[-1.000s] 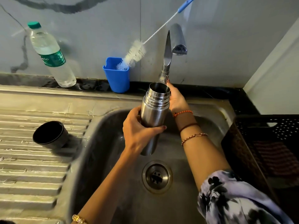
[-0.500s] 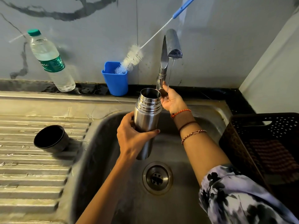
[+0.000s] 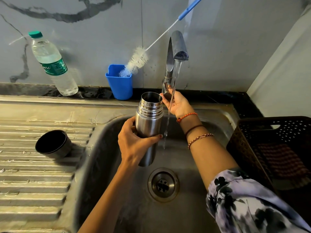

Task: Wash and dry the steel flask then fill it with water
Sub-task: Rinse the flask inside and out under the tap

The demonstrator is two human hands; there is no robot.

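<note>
The steel flask [image 3: 149, 121] stands upright over the sink basin [image 3: 185, 207], mouth open, with my left hand [image 3: 134, 143] gripping its body. My right hand [image 3: 178, 104] is at the base of the tap [image 3: 178, 46], fingers on the lever near the flask's rim. A thin stream of water [image 3: 170, 111] falls from the spout just right of the flask, past its mouth, into the basin. The flask's dark cap [image 3: 53, 143] lies on its side on the ridged drainboard at the left.
A blue cup [image 3: 120, 83] holding a white bottle brush [image 3: 137, 62] stands behind the sink. A plastic water bottle [image 3: 53, 64] leans against the wall at the back left. A dark perforated basket [image 3: 276, 145] sits at the right edge. The drain [image 3: 163, 184] lies below the flask.
Water now runs from the tap; earlier the spout was dry. My right hand has shifted on the lever, and the flask has moved slightly left of the stream.
</note>
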